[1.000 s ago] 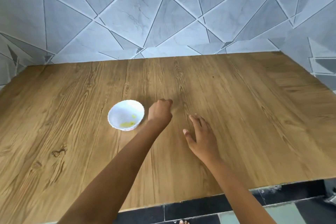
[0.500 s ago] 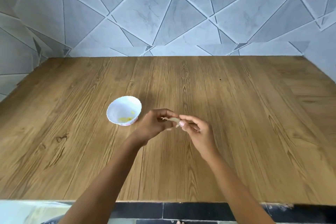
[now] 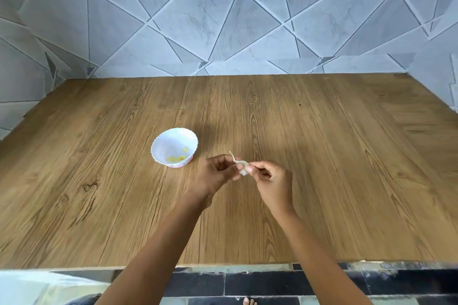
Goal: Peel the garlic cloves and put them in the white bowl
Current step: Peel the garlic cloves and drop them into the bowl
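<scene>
A small white scalloped bowl (image 3: 162,146) stands on the wooden table left of centre, with a few yellowish peeled garlic pieces (image 3: 176,158) inside. Just right of it, above the table, both hands meet around one pale garlic clove (image 3: 241,163) with a thin stem sticking up. My left hand (image 3: 215,176) pinches the clove from the left with thumb and fingers curled. My right hand (image 3: 271,183) pinches its other end with the fingertips. Most of the clove is hidden between the fingers.
The wooden table (image 3: 322,168) runs back to a grey tiled wall (image 3: 223,20) at the rear and right. Its near edge drops to a dark tiled floor (image 3: 247,285), where a foot's toes (image 3: 249,301) show.
My left hand left the bowl's side and my right hand lifted off the table. They came together and now hold a garlic clove between them. The camera view also shifted.
</scene>
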